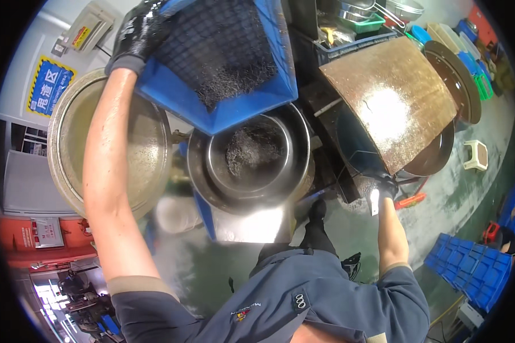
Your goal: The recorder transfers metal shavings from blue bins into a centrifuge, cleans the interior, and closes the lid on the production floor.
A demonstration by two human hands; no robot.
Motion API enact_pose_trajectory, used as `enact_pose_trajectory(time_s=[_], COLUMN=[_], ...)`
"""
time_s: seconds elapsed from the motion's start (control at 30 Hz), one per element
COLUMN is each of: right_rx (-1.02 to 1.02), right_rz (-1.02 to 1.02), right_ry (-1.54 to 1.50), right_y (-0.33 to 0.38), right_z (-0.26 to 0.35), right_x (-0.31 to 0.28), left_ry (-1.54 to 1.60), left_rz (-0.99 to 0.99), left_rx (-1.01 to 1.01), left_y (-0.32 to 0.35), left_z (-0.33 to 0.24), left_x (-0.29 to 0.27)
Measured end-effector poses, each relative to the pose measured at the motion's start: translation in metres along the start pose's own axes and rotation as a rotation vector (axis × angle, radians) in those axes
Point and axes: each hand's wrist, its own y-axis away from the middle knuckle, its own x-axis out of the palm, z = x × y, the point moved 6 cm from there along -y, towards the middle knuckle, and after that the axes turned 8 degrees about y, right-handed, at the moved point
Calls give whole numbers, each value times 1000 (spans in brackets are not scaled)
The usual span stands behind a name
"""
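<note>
Blue crate point(223, 86) is being tipped by gloved left hand point(140, 34), gripping its rim, emptying shavings point(234, 80) into drum point(252, 154); right hand point(383, 191) is clasping lid point(389, 103) aside.

The crate point(223, 63) is showing bright blue walls and a dark grid pattern on its floor, with grey glittering shavings point(234, 77) lying on it, and the left hand point(140, 34) is wearing a black glove. The round tub point(252, 151) under it is gleaming silver-grey, the big drum point(109, 143) beside it is looking dull beige, and the flat lid point(392, 100) is shining rusty brown. The floor point(463, 188) is glistening grey-green, the sleeves point(292, 303) are showing slate blue, and the stacked crates point(469, 268) are showing blue.
</note>
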Motion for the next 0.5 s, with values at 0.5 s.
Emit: enact_pose_trajectory(time_s=[0.5], right_rx=[-85], right_rz=[-54], right_ry=[-1268], right_y=[253], right_z=[-8], right_x=[-266], left_ry=[24], left_rz=[136], left_rx=[-325], left_y=[-14], left_z=[-16], left_x=[-19])
